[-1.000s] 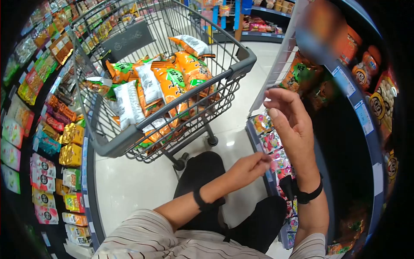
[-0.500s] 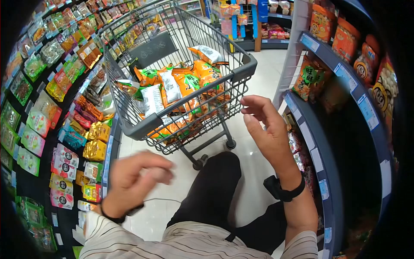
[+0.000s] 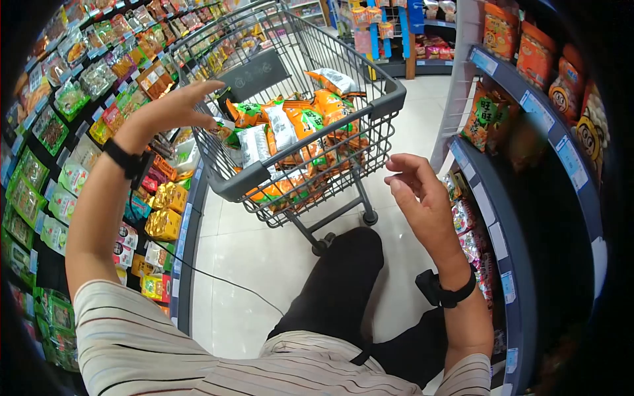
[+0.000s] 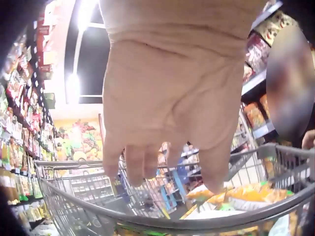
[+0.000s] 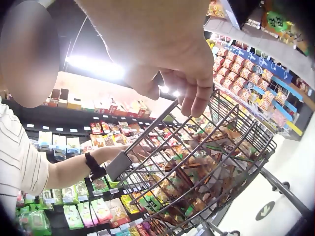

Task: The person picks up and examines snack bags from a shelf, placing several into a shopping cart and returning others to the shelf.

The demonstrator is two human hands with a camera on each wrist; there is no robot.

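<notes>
A grey wire shopping cart (image 3: 290, 142) stands in front of me with several orange snack bags (image 3: 307, 125) piled in it, some turned to show white printed backs. My left hand (image 3: 168, 112) is stretched out over the cart's left rim, fingers extended and holding nothing. In the left wrist view, its fingers (image 4: 214, 167) point down beyond the cart's rim (image 4: 197, 223). My right hand (image 3: 422, 201) hovers to the right of the cart, its fingers loosely bent with nothing in them. The right wrist view has the cart's wire side (image 5: 197, 162) below that hand.
Shelves of packaged snacks (image 3: 72, 99) line the left side. At right, a dark shelf (image 3: 489, 218) holds orange-green bags (image 3: 485, 119), with orange jars (image 3: 535, 53) above. My bent knee (image 3: 360, 254) is close to the cart's wheels (image 3: 323, 244). A thin cable (image 3: 224, 277) hangs below my left arm.
My left hand has swung from beside the right hand, leftward and up to the cart's left rim. My view has turned right-to-left, and the right hand keeps its loose bend.
</notes>
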